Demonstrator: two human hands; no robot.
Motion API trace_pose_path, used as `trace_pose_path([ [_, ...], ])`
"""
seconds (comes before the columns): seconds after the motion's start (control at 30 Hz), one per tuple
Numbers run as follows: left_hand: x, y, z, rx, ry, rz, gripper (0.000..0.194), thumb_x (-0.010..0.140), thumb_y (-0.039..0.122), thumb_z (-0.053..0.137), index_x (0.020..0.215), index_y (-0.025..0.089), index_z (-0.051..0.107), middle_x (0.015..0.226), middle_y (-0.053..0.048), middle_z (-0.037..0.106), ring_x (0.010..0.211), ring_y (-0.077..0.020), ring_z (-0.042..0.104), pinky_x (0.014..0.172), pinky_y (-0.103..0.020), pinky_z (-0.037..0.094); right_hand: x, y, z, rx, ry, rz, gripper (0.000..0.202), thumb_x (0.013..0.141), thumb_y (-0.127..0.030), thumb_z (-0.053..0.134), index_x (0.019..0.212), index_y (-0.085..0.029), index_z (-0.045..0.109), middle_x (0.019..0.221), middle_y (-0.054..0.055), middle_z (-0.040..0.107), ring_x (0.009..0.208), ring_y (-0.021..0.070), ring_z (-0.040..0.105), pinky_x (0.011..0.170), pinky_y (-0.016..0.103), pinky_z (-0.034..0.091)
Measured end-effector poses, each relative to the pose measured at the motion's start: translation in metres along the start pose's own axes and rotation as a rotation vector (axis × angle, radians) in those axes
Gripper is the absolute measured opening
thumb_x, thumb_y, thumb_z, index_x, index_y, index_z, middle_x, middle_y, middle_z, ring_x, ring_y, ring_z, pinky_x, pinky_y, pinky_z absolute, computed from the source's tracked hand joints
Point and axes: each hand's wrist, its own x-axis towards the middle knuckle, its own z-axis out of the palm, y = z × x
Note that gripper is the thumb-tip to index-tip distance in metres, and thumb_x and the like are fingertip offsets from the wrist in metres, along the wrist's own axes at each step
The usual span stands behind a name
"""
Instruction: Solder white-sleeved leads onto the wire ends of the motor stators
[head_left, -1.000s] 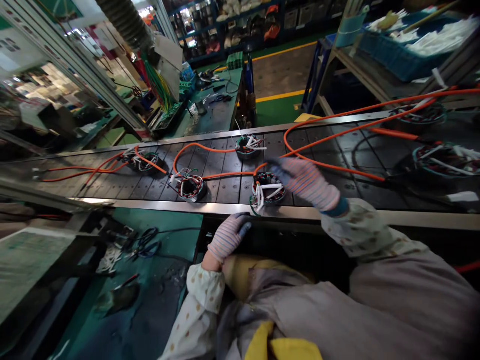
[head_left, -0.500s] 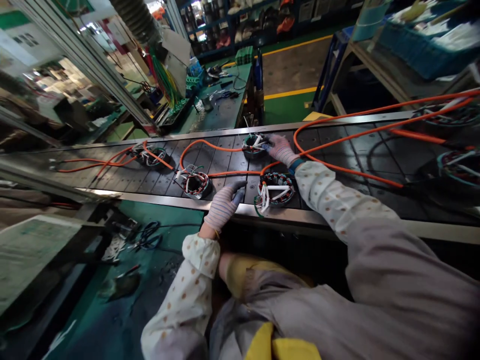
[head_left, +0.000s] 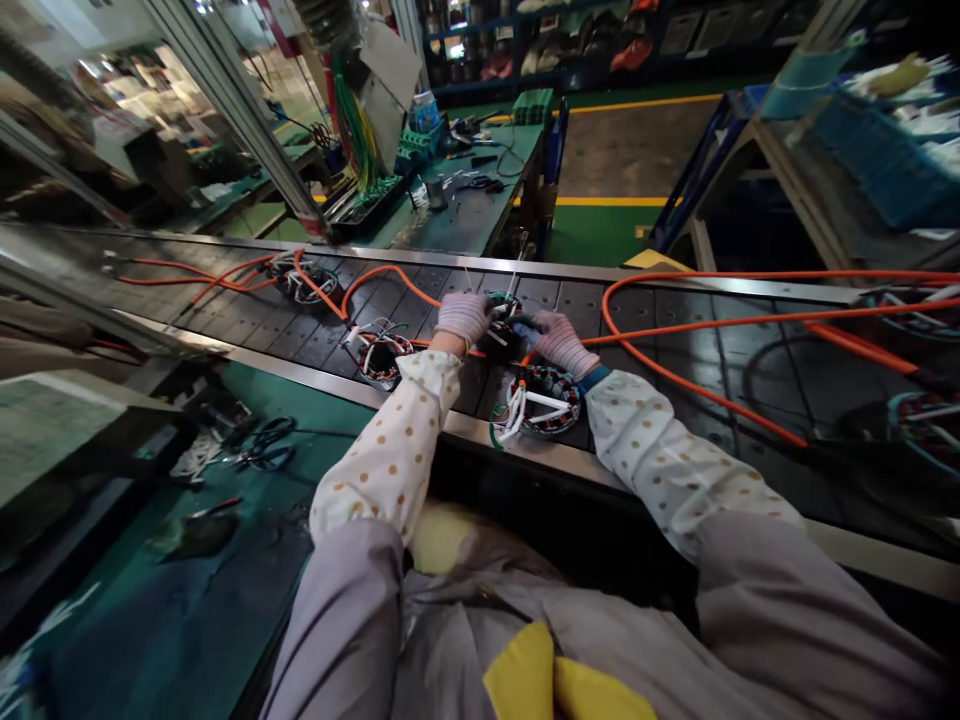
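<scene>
Left hand [head_left: 465, 316] has joined right hand [head_left: 553, 338] on stator [head_left: 501, 322]

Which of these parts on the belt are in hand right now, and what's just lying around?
In hand:
left hand and right hand, both on the far stator

Lying about:
near stator
left stator
orange cable
scissors on the green bench
</scene>
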Motion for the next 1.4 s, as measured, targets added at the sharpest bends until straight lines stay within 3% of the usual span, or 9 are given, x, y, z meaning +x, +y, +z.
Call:
trace_pose_path([
  [0.1, 0.009, 0.003, -0.002, 0.035, -0.006, 0.011, 0.045, 0.113, 0.051, 0.059, 0.127, 0.018, 0.084, 0.121, -0.018, 0.083, 0.117, -0.0317, 0.074, 0.098, -0.037, 0.049, 0.001, 0.005, 0.003, 0.084, -0.001, -0.006, 0.038, 0.102, -0.03, 0.062, 0.128, -0.018, 0.085, 0.123, 0.007, 0.085, 0.117, 0.0271, 0.081, 0.114, 0.043, 0.062],
  [0.4, 0.021, 0.03, 0.005, 0.06, 0.038, 0.105, 0.042, 0.115, 0.032, 0.049, 0.132, 0.013, 0.082, 0.129, -0.022, 0.08, 0.126, -0.0365, 0.071, 0.103, -0.044, 0.048, 0.008, 0.009, 0.011, 0.266, 0.001, 0.022, 0.029, 0.095, -0.034, 0.072, 0.114, -0.018, 0.087, 0.115, 0.005, 0.086, 0.116, 0.0292, 0.08, 0.115, 0.046, 0.062],
  [0.57, -0.003, 0.019, 0.011, -0.019, 0.144, 0.13, 0.042, 0.115, 0.034, 0.054, 0.151, 0.022, 0.073, 0.139, -0.019, 0.077, 0.127, -0.0363, 0.071, 0.106, -0.046, 0.051, 0.002, 0.009, -0.024, 0.368, 0.037, 0.043, 0.041, 0.092, -0.055, 0.081, 0.106, -0.018, 0.087, 0.108, 0.006, 0.085, 0.11, 0.0285, 0.078, 0.107, 0.043, 0.065],
  [0.7, -0.053, 0.015, 0.012, -0.236, 0.267, 0.33, 0.036, 0.114, 0.031, 0.057, 0.144, 0.024, 0.076, 0.137, -0.013, 0.078, 0.126, -0.0315, 0.071, 0.111, -0.043, 0.053, -0.047, 0.006, -0.08, 0.579, -0.018, 0.034, 0.067, 0.083, -0.08, 0.084, 0.114, -0.022, 0.086, 0.113, 0.008, 0.084, 0.095, 0.0225, 0.076, 0.091, 0.036, 0.066],
  [0.83, -0.098, 0.038, 0.016, -0.354, 0.133, 0.7, 0.031, 0.113, 0.037, 0.063, 0.135, 0.022, 0.079, 0.127, -0.009, 0.082, 0.121, -0.0294, 0.073, 0.109, -0.042, 0.055, -0.128, -0.009, -0.108, 0.612, -0.123, 0.112, 0.06, 0.083, -0.075, 0.088, 0.108, -0.021, 0.087, 0.105, 0.007, 0.083, 0.09, 0.0201, 0.074, 0.093, 0.035, 0.063],
  [0.93, -0.111, 0.062, 0.022, -0.273, 0.042, 0.857, 0.033, 0.107, 0.041, 0.072, 0.133, 0.022, 0.081, 0.132, -0.01, 0.081, 0.133, -0.0349, 0.068, 0.115, -0.049, 0.052, -0.179, -0.021, -0.098, 0.574, -0.1, 0.142, 0.056, 0.084, -0.071, 0.089, 0.11, -0.021, 0.086, 0.112, 0.007, 0.083, 0.105, 0.0243, 0.076, 0.106, 0.039, 0.061],
  [1.07, -0.106, 0.077, 0.03, -0.218, 0.018, 0.864, 0.034, 0.108, 0.04, 0.069, 0.136, 0.024, 0.08, 0.132, -0.012, 0.081, 0.137, -0.0362, 0.065, 0.118, -0.053, 0.048, -0.209, -0.028, -0.074, 0.561, -0.03, 0.196, 0.062, 0.081, -0.073, 0.09, 0.117, -0.023, 0.082, 0.11, 0.006, 0.082, 0.102, 0.0257, 0.076, 0.101, 0.04, 0.062],
  [1.27, -0.099, 0.071, 0.032, -0.156, 0.021, 0.828, 0.03, 0.108, 0.036, 0.067, 0.129, 0.02, 0.082, 0.131, -0.014, 0.079, 0.127, -0.0369, 0.067, 0.111, -0.051, 0.052, -0.193, -0.026, -0.068, 0.489, 0.017, 0.203, 0.062, 0.079, -0.076, 0.089, 0.107, -0.02, 0.083, 0.106, 0.007, 0.08, 0.103, 0.0274, 0.073, 0.103, 0.041, 0.058],
  [1.4, -0.098, 0.065, 0.041, -0.212, 0.032, 0.768, 0.031, 0.106, 0.028, 0.068, 0.133, 0.02, 0.081, 0.125, -0.014, 0.08, 0.12, -0.0353, 0.066, 0.107, -0.049, 0.054, -0.177, -0.02, -0.073, 0.665, -0.093, 0.289, 0.066, 0.07, -0.073, 0.096, 0.106, -0.018, 0.085, 0.107, 0.007, 0.082, 0.104, 0.0276, 0.073, 0.11, 0.046, 0.057],
])
